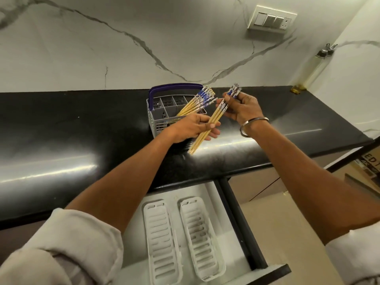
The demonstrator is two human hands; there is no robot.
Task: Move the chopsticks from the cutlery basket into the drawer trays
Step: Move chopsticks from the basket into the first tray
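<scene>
A grey cutlery basket (159,117) with a blue handle stands on the black counter, and several yellow chopsticks with blue-and-white tops (197,103) lean out of it to the right. In front of the basket I hold a small bundle of chopsticks (213,118) with both hands. My left hand (191,128) grips the yellow lower part, while my right hand (244,111) pinches the patterned tops. Below, in the open drawer, two white slotted trays lie side by side, the left tray (160,241) and the right tray (202,239), with nothing in them.
The black counter (82,130) runs along a white marble wall with a switch plate (271,19). A glass oil bottle (312,68) stands in the back right corner. The drawer's dark front edge (273,272) juts out below the counter.
</scene>
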